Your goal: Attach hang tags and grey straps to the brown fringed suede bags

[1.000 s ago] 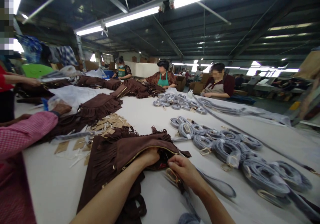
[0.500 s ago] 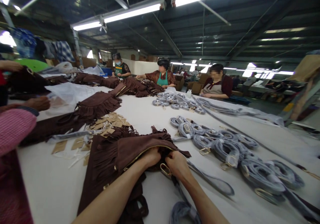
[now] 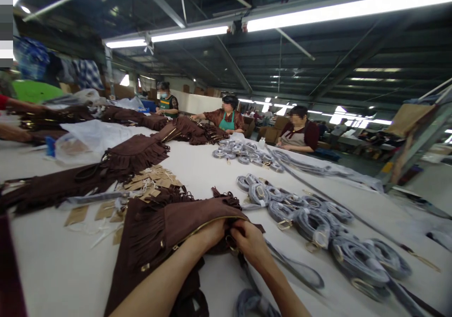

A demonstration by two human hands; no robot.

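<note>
A dark brown fringed bag point(image 3: 194, 213) lies on the white table in front of me, its gold zip open. My left hand point(image 3: 212, 233) reaches into that opening, and the bag hides its fingers. At the opening's right end, my right hand point(image 3: 249, 236) has its fingers closed on the bag's edge. A gold clip point(image 3: 231, 245) hangs just beneath those fingers, joined to a grey-wrapped strap point(image 3: 247, 272) that runs down toward me. More brown bag material point(image 3: 137, 246) spreads under and left of the bag.
Coiled, wrapped straps point(image 3: 314, 225) with gold clips cover the right side. Brown paper tags point(image 3: 151, 180) lie left of the bag, near more fringed bags point(image 3: 136, 150) and a plastic bag point(image 3: 93, 138). Several co-workers sit or stand around the table, including one in a green apron point(image 3: 227, 120).
My right hand has shifted slightly over the bag's opening, and the gold clip now shows less. The co-worker's pink sleeve at left has left the view. My view has tilted slightly.
</note>
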